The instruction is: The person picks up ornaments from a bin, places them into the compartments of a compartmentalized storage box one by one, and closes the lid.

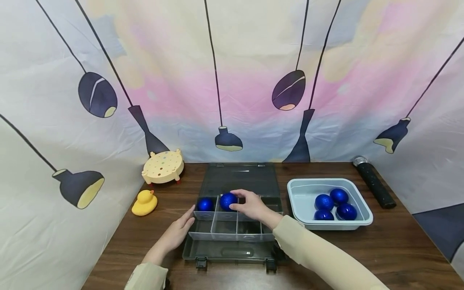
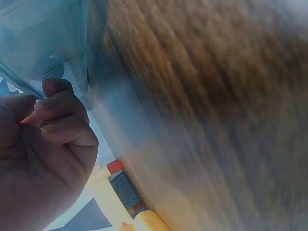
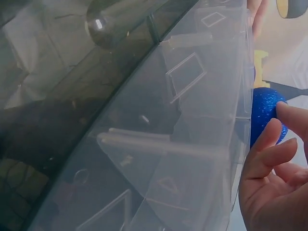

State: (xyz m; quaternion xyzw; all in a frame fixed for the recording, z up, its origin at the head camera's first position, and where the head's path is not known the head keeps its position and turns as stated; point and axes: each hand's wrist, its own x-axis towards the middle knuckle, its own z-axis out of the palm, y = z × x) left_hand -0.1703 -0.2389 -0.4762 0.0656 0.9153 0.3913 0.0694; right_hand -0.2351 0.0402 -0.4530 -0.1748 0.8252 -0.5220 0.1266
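Observation:
A smoky clear compartment box [image 1: 224, 235] with dividers lies opened on the table, its lid [image 1: 241, 179] leaning back behind it. My right hand [image 1: 251, 206] pinches a glittery blue ball [image 1: 227, 201] between thumb and fingers at the second compartment of the back row. In the right wrist view that ball [image 3: 264, 115] shows just past the clear divider wall, fingertips on it. Another blue ball [image 1: 205, 204] sits in the back left compartment. My left hand [image 1: 176, 233] grips the box's left side; in the left wrist view its curled fingers [image 2: 67, 130] meet the wall's edge.
Right of the box stands a pale blue tray [image 1: 295, 201] with several blue balls. Beyond it lies a black microphone [image 1: 375, 183]. On the left are a yellow rubber duck [image 1: 144, 203] and a small round cream stand [image 1: 163, 167]. A printed cloth hangs behind the table.

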